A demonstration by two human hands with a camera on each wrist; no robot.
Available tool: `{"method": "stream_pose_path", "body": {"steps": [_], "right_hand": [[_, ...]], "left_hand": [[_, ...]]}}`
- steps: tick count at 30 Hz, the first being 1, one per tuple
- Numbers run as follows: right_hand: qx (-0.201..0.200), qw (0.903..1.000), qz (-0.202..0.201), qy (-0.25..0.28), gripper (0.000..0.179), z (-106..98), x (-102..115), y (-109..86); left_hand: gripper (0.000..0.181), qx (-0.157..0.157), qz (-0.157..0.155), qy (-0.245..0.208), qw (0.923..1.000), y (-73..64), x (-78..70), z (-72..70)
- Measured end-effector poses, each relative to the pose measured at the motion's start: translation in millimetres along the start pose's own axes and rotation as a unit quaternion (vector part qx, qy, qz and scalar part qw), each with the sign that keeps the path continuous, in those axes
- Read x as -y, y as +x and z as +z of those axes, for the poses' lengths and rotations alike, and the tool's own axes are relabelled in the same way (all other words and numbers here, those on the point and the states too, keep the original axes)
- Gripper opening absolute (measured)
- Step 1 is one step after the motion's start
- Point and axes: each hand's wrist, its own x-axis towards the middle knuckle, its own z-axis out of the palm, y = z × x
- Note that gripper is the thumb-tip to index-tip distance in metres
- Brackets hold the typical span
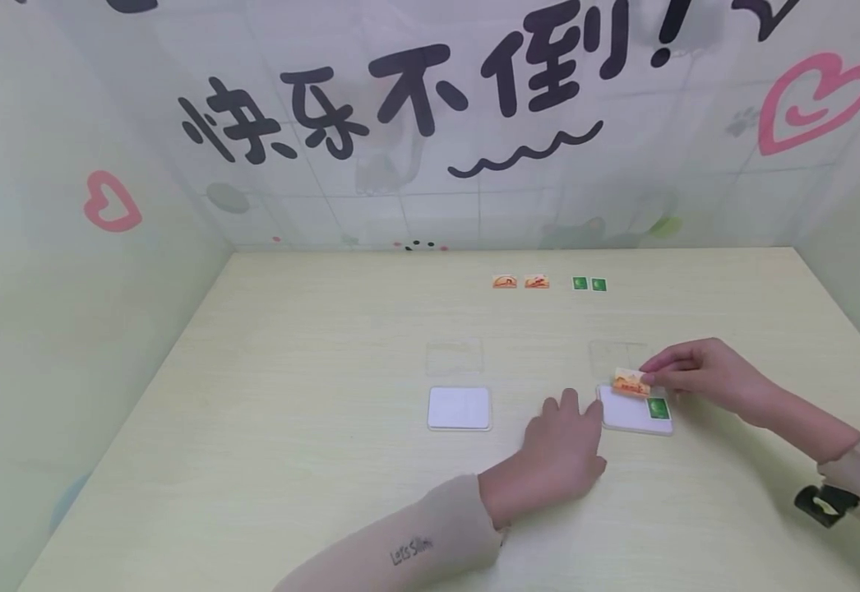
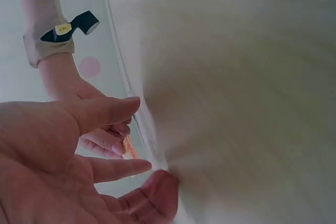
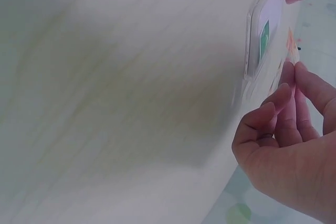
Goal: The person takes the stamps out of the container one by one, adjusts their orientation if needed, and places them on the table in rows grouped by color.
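My right hand (image 1: 718, 378) pinches an orange picture stamp (image 1: 631, 383) by its right edge between thumb and fingertips. The stamp is held over the upper part of a flat clear case (image 1: 626, 413) with a white insert. A green stamp (image 1: 658, 409) lies on the insert near its right end. At the case's left edge is my left hand (image 1: 563, 448), its forefinger right at the rim and nothing in its grasp. In the right wrist view the pinched orange stamp (image 3: 292, 45) is seen nearly edge-on, beside the case holding the green stamp (image 3: 264, 40).
A second flat case (image 1: 460, 409) with a plain white insert lies to the left. Behind each case rests a thin transparent cover, one left (image 1: 455, 357) and one right (image 1: 608, 355). Two orange stamps (image 1: 520, 282) and two green stamps (image 1: 589, 284) lie near the table's back edge.
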Motion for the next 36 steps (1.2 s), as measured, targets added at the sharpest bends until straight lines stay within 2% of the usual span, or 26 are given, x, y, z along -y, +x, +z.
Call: {"method": "stream_pose_path", "body": {"steps": [4, 10, 16, 22, 29, 36], "right_hand": [[-0.004, 1.0, -0.003, -0.003, 0.031, -0.7, -1.0, 0.7], [-0.011, 0.9999, -0.003, -0.008, 0.031, -0.6, 0.6, 3.2], [-0.012, 0.9999, -0.009, -0.004, 0.03, -0.9, 1.4, 6.1], [-0.011, 0.9998, -0.016, 0.0, 0.029, -2.4, 5.7, 8.4], [-0.009, 0.9996, -0.024, 0.006, 0.028, -4.1, 11.0, 13.5], [-0.015, 0.9994, -0.03, 0.009, 0.03, -6.5, 16.0, 17.6]], "left_hand": [[0.07, 0.001, 0.025, 0.076, 0.9968, -3.8, -1.8, 2.4], [0.071, 0.001, 0.063, 0.115, 0.9914, -7.9, 4.5, 3.5], [0.075, 0.026, 0.102, 0.101, 0.9893, -9.4, 14.2, 1.9], [0.075, 0.046, 0.148, 0.113, 0.9813, -9.0, 18.6, -1.2], [0.079, 0.074, 0.163, 0.1, 0.9787, -8.1, 19.4, -4.5], [0.081, 0.06, 0.183, 0.119, 0.974, -10.4, 19.9, -1.1]]}}
